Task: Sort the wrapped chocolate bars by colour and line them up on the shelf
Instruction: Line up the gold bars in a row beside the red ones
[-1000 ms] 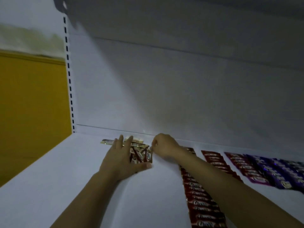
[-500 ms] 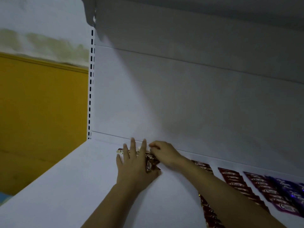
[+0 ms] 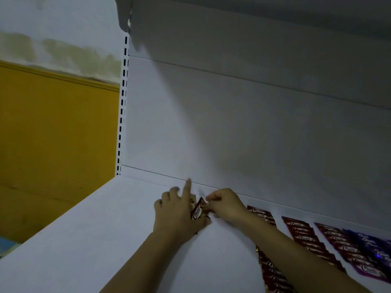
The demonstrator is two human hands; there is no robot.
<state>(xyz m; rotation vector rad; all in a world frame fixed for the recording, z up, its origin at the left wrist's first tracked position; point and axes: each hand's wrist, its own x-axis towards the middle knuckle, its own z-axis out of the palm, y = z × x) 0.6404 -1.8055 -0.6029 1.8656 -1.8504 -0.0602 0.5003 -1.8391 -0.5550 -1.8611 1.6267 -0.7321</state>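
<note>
On the white shelf (image 3: pixel 88 240), near the back wall, my left hand (image 3: pixel 179 214) holds a small bunch of red wrapped chocolate bars (image 3: pixel 197 210), with one finger pointing up. My right hand (image 3: pixel 226 205) pinches the end of a bar in that bunch. To the right lie rows of red bars (image 3: pixel 302 235), a further red row (image 3: pixel 273 269) partly under my right arm, and a row of purple bars (image 3: pixel 372 248) at the far right. Most of the bunch is hidden under my left hand.
The shelf's white back panel (image 3: pixel 232 134) rises right behind the hands. A slotted upright (image 3: pixel 122 102) marks the shelf's left end, with a yellow wall (image 3: pixel 53 134) beyond it. Another shelf (image 3: pixel 254 9) hangs overhead.
My left hand has gone from flat on the loose bars to curled round them, one finger raised. A red bar now stands tilted between the hands. The camera has swung left.
</note>
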